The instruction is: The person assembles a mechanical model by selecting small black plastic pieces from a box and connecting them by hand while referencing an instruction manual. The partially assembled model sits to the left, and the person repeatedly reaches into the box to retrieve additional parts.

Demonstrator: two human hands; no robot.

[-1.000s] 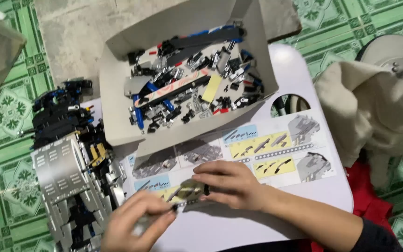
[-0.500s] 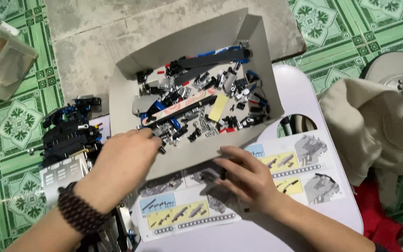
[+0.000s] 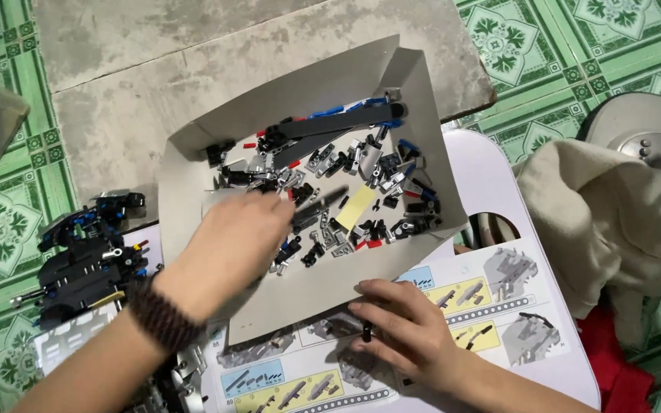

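A grey cardboard box (image 3: 193, 176) lies open on a white table and holds several small building-toy parts (image 3: 346, 183) in black, grey, blue and red. My left hand (image 3: 235, 241) reaches into the box over the parts, fingers curled down; I cannot see whether it holds a piece. A dark bead bracelet is on that wrist. My right hand (image 3: 407, 333) rests on an open instruction booklet (image 3: 491, 294) below the box and pinches a small black pin (image 3: 366, 333).
A partly built black and grey toy vehicle (image 3: 82, 264) sits at the left. A beige cloth (image 3: 613, 222) covers a stool at the right, with red fabric (image 3: 617, 367) beneath. Green patterned floor tiles and a concrete slab surround the white table (image 3: 483, 168).
My left hand moved from the booklet up into the box. My right hand stayed on the booklet. The view has shifted, so the box sits lower in frame.
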